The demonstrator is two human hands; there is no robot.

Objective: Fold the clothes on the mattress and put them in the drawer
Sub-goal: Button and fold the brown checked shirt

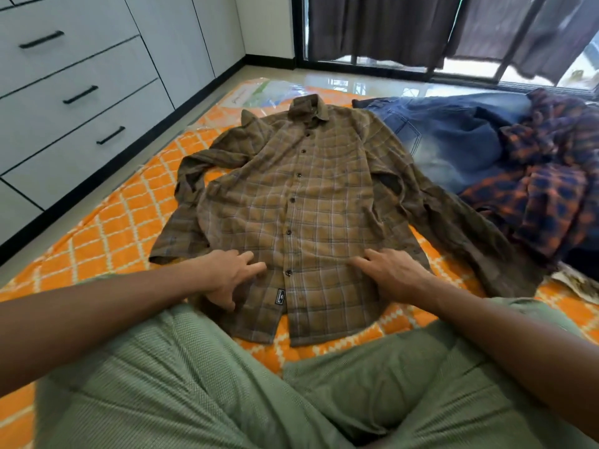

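Both hands flat on the brown plaid shirt (301, 202)
Left hand (227, 275) and right hand (393, 273) press its hem, fingers spread and nearly straight, gripping nothing

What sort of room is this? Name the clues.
Most likely a bedroom: an orange patterned mattress on the floor, white built-in drawers along the wall, and dark curtains over a glass door.

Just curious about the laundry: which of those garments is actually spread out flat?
The brown plaid shirt, buttoned and laid flat under both hands. The jeans and the orange-and-navy plaid shirt lie bunched beside it.
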